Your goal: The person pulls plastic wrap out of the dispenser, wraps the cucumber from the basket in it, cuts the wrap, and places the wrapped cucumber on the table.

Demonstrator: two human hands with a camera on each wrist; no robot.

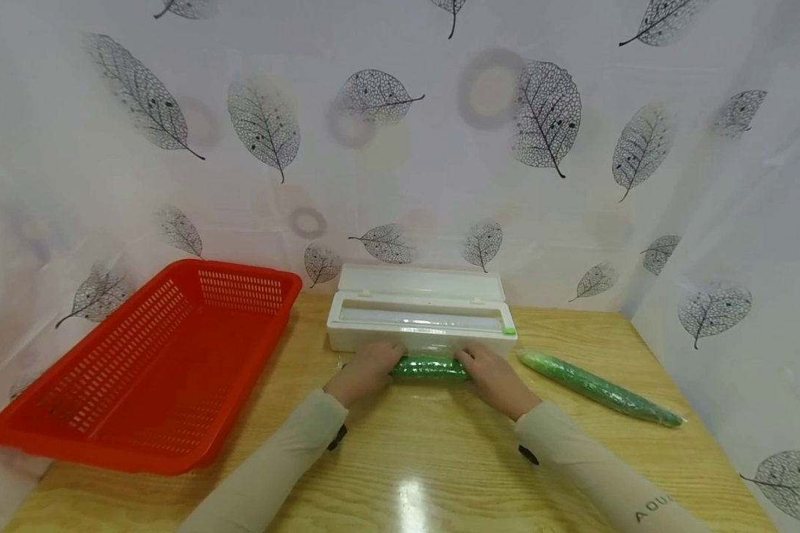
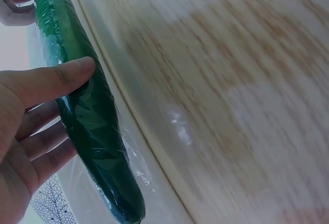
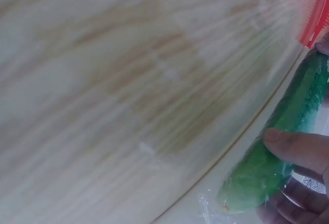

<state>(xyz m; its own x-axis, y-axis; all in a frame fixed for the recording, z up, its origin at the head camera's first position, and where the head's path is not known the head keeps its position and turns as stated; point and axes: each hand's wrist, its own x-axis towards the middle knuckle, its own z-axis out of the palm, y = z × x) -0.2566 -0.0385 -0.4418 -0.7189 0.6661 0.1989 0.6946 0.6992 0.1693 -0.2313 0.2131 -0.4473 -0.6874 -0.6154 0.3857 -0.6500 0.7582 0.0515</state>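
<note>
A green cucumber (image 1: 430,368) lies crosswise in front of the white cling film box (image 1: 423,318), covered in clear film that runs up toward the box. My left hand (image 1: 368,368) grips it near one end, the thumb on top and fingers beneath in the left wrist view, where the cucumber (image 2: 97,121) looks dark and shiny. Toward the other end my right hand (image 1: 496,377) holds it the same way. Loose film sticks out past the tip of the cucumber (image 3: 252,178) in the right wrist view. The box's lid stands raised, showing the film roll (image 1: 420,320).
A second cucumber (image 1: 603,389), wrapped in film, lies slanted on the table to the right. On the left stands a large red plastic basket (image 1: 267,385) with slotted sides. Behind the wooden table (image 1: 413,459) hangs a leaf-print curtain (image 1: 413,178).
</note>
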